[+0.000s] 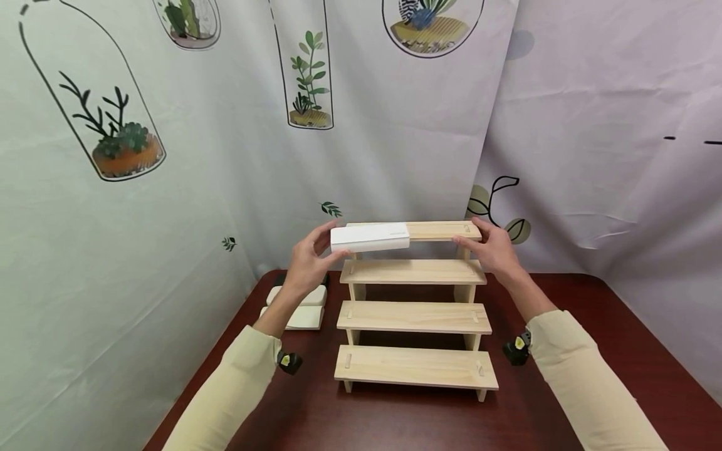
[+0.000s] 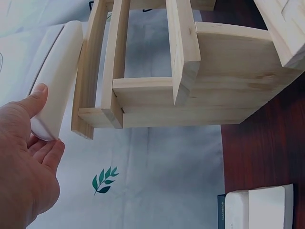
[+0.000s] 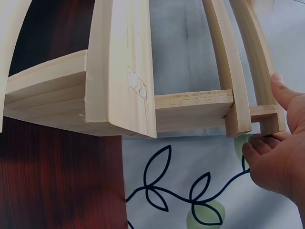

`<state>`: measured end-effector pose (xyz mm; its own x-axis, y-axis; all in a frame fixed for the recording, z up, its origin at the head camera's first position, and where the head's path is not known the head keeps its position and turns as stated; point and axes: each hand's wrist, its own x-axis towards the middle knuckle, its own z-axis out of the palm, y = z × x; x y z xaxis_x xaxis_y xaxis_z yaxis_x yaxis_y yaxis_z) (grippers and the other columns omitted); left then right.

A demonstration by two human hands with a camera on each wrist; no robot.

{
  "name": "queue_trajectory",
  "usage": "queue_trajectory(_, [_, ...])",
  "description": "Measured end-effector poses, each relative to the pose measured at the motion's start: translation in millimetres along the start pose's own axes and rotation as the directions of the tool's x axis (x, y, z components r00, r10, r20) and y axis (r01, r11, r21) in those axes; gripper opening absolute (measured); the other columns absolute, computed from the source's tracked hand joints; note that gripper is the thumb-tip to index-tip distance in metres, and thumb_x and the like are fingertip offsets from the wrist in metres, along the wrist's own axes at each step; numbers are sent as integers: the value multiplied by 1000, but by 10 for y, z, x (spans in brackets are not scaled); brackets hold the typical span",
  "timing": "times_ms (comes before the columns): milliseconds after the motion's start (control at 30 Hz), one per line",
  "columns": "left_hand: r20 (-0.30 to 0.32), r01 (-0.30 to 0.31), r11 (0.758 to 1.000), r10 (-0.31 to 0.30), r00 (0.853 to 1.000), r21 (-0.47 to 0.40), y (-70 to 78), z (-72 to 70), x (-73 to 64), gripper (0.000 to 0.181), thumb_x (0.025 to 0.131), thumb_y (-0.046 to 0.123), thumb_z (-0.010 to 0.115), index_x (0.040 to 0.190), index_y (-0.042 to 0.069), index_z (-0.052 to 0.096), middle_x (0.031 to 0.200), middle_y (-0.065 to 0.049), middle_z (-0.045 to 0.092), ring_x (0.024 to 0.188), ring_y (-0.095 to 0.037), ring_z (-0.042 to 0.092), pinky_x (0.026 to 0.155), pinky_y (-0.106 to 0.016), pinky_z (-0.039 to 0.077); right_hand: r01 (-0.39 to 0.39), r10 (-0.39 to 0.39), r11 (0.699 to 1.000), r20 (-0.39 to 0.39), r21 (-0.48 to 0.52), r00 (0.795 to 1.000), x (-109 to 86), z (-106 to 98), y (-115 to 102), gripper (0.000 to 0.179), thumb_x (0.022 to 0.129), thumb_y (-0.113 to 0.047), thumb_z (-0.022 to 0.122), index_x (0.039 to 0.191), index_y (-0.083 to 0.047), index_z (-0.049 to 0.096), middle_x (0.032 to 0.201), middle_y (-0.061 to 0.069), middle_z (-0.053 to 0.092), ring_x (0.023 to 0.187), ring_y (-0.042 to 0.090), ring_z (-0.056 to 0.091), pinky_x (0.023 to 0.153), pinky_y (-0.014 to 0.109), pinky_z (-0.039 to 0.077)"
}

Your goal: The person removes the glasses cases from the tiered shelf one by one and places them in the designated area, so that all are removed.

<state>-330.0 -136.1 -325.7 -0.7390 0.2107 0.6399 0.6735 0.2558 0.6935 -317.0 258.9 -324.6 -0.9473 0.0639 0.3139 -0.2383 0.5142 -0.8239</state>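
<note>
A long white box (image 1: 369, 237) with small grey print lies at the left part of the top shelf (image 1: 442, 230) of a stepped wooden display stand (image 1: 414, 272). My left hand (image 1: 310, 260) holds the box's left end, its thumb on the near face, as the left wrist view (image 2: 57, 81) also shows. At the other end, my right hand (image 1: 492, 246) grips the right end of the top shelf, thumb in front. In the right wrist view, the thumb (image 3: 281, 90) touches the shelf edge and the other fingers curl beyond its end.
The stand has several pale wooden steps and rests on a dark red table (image 1: 304, 401). Left of it lie white boxes (image 1: 304, 317) with a dark box (image 2: 221, 212) beside them. A printed curtain (image 1: 395, 156) hangs behind the table and along both sides.
</note>
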Motion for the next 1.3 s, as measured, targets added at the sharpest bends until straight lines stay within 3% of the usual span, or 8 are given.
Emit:
queue_trajectory(700, [-47, 38, 999, -39, 998, -7, -53, -402, -282, 65, 91, 1, 84, 149, -4, 55, 148, -23, 60, 137, -34, 59, 106, -25, 50, 8, -8, 1000, -11, -3, 1000, -17, 19, 10, 87, 102, -37, 75, 166, 0, 28, 168, 26, 33, 153, 43, 35, 120, 60, 34])
queue_trajectory(1000, [-66, 45, 999, -45, 997, 2, -61, -608, -459, 65, 90, -2, 83, 149, -3, 55, 146, -23, 61, 133, -35, 61, 102, -21, 51, 1, -1, 998, -11, 57, 1000, -84, 19, 32, 82, 106, -34, 70, 167, -2, 26, 166, 27, 36, 149, 43, 42, 119, 58, 38])
queue_trajectory(1300, [-73, 55, 998, -55, 996, -5, -101, -799, -686, 65, 91, -4, 82, 150, -4, 55, 145, -23, 61, 125, -11, 66, 99, -21, 54, 34, -34, 996, -2, 87, 999, -207, 5, 71, 79, 107, -28, 68, 168, -3, 24, 170, 24, 27, 155, 42, 32, 122, 55, 32])
